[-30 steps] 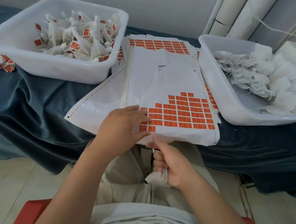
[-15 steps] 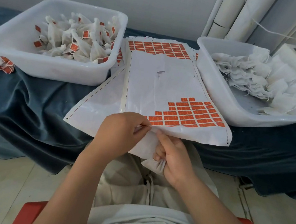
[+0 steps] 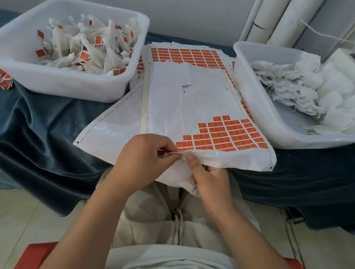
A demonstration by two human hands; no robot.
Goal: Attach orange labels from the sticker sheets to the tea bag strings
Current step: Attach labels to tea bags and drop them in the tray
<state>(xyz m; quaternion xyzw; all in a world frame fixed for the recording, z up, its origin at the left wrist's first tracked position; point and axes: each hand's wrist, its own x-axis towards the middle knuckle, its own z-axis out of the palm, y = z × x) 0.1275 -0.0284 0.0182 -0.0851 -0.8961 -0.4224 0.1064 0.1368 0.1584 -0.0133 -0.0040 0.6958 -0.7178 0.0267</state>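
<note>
A white sticker sheet (image 3: 197,105) with a block of orange labels (image 3: 227,134) at its near right lies on the blue cloth in front of me. My left hand (image 3: 145,159) pinches something small at the sheet's near edge, thumb against fingertips. My right hand (image 3: 209,181) grips a white tea bag (image 3: 190,187) in its curled fingers just below the edge, its forefinger reaching up to meet the left fingertips. The string and the label between the fingertips are too small to make out.
A white tub (image 3: 53,77) at the left holds several labelled tea bags. Another white tub (image 3: 268,117) at the right holds unlabelled ones. More sticker sheets (image 3: 185,55) lie at the back. White rolls (image 3: 279,15) lean against the wall.
My left hand has left the orange labels and come to the sheet's near edge. My right hand rose with the tea bag to meet it, and the sheet's near edge lifted.
</note>
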